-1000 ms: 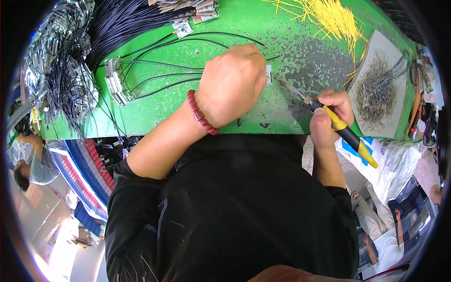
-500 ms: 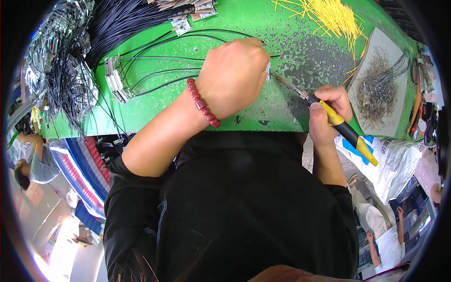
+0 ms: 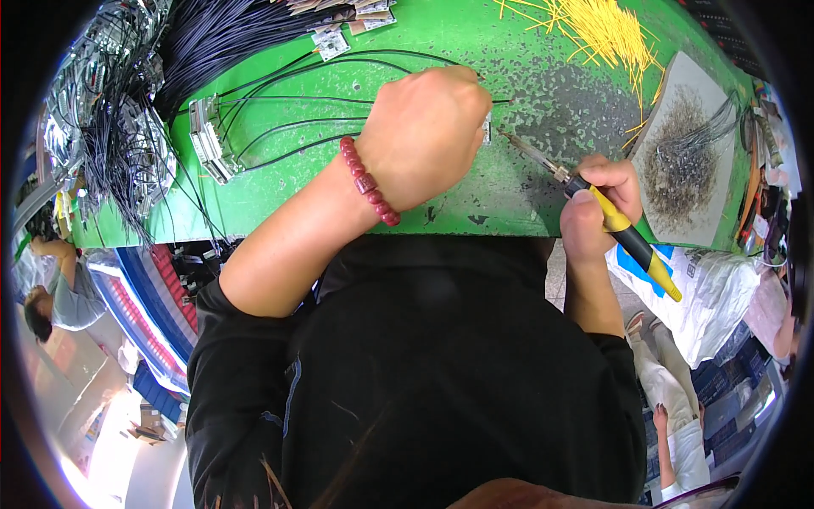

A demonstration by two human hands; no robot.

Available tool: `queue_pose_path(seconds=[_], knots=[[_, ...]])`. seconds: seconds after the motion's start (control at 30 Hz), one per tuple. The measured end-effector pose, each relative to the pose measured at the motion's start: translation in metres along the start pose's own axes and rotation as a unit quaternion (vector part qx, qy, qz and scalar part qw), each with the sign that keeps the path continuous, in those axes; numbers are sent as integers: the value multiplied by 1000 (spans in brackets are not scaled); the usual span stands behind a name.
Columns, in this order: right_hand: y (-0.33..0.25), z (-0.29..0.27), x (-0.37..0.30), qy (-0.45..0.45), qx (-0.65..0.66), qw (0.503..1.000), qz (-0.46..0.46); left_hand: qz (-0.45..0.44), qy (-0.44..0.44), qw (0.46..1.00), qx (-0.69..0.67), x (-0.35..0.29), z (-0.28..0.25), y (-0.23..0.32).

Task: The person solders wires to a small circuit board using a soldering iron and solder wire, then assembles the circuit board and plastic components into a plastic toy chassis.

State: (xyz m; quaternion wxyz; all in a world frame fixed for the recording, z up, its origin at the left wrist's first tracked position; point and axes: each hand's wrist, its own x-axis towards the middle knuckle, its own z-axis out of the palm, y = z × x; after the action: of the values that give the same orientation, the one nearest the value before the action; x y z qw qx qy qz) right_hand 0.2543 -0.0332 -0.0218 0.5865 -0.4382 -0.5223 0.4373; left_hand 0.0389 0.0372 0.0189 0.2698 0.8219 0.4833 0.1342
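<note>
My right hand (image 3: 600,208) grips a soldering iron (image 3: 623,227) with a yellow and black handle. Its metal tip points up and left, just right of a small pale board (image 3: 487,129) that peeks out past my left fingers. Closed knuckles-up over the green table, my left hand (image 3: 428,136) wears a red bead bracelet on its wrist. Its fingertips are hidden beneath it, so what they pinch does not show. Several black wires (image 3: 297,129) run from a stack of metal-cased connector pieces (image 3: 210,140) toward and under that hand.
Bundled black cables (image 3: 229,42) and silvery parts (image 3: 110,110) crowd the left of the green table (image 3: 356,204). Yellow thin tubes (image 3: 606,34) lie at the back right. A grey slab (image 3: 708,182) with dark residue and thin wires is at right. Other people are in the background.
The iron's tip has drawn slightly right, away from the small board, and my right hand shifted a little right with it. My left hand barely moved. A person at lower right changed position.
</note>
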Motion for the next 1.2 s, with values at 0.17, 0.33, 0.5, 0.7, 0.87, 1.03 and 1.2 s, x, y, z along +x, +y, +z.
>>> queue_pose_path(seconds=[0.17, 0.33, 0.5, 0.7, 0.87, 1.03, 1.2], knots=[[0, 3, 1, 68, -47, 995, -56, 1, 2, 1000, -3, 0, 0, 0], [-11, 13, 8, 27, 0, 1000, 13, 7, 3, 1000, -11, 0, 1, -2], [-10, 22, 39, -61, -232, 971, -15, 21, 13, 999, -38, -2, 1, -5], [-1, 35, 63, -141, -295, 943, -61, 30, 30, 998, -47, -4, 1, -5], [-9, 39, 52, -114, -250, 961, -29, 44, 15, 996, -81, -7, -4, -8], [-10, 45, 40, -134, -213, 968, -2, 22, 20, 987, -155, -7, -6, -9], [-4, 51, 35, -54, -212, 975, -25, 22, 42, 992, -119, -9, -3, -6]])
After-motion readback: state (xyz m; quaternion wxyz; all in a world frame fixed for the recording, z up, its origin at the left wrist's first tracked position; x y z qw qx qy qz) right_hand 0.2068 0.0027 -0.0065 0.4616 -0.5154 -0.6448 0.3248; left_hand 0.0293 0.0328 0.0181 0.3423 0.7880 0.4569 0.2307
